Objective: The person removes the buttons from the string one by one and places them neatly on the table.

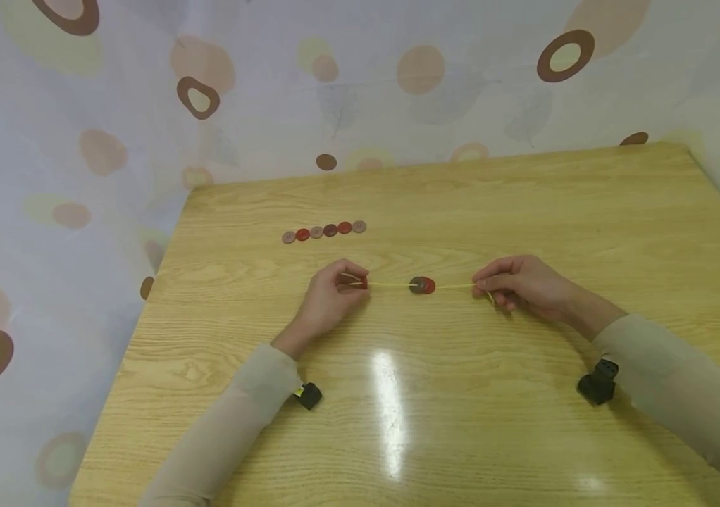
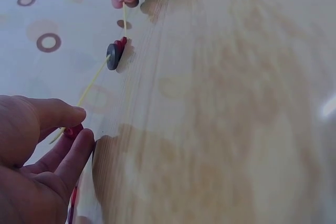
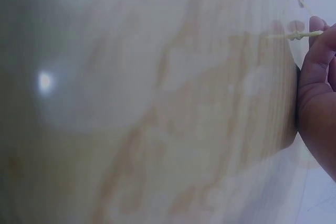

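A yellow string (image 1: 388, 284) runs nearly straight between the two hands, low over the table. My left hand (image 1: 332, 299) pinches a red button (image 2: 73, 131) between thumb and fingers, and the string's end pokes out past it. On the middle of the string hang a dark grey button (image 2: 112, 57) and a red one (image 1: 430, 286), pressed face to face. My right hand (image 1: 525, 285) pinches the string's other end between thumb and forefinger. From those fingers a short knotted tail (image 3: 297, 35) sticks out, seen in the right wrist view.
Several buttons (image 1: 331, 230) in red, dark red and dull pink lie in a row beyond the left hand on the wooden table (image 1: 461, 422). Patterned light cloth (image 1: 366, 84) hangs behind the table and at its left.
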The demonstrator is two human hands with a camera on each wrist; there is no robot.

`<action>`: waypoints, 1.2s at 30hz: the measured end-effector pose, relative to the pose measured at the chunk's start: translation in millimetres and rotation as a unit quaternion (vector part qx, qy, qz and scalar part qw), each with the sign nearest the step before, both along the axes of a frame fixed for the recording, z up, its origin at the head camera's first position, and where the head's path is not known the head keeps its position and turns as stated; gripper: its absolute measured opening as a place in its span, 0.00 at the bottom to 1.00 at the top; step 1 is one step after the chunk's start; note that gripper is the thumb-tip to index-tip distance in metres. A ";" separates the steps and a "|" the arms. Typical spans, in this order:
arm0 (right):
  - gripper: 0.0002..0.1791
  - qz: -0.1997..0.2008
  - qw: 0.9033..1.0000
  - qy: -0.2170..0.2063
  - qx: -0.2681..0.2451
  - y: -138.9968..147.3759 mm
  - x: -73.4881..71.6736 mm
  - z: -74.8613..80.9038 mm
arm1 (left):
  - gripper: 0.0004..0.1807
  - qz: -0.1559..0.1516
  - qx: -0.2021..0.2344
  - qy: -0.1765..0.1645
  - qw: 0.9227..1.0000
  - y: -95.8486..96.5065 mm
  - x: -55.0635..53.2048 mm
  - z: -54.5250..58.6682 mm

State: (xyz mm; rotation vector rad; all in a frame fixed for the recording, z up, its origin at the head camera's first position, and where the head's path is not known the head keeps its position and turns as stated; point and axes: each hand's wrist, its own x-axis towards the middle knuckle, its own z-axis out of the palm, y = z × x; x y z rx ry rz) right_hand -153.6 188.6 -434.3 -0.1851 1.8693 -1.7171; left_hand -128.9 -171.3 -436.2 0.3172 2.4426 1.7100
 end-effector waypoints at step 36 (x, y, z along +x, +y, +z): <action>0.14 -0.010 1.000 -0.009 0.001 1.8 5.1 4.1 | 0.17 0.025 -0.017 -0.002 1.000 -20.4 -0.3 1.2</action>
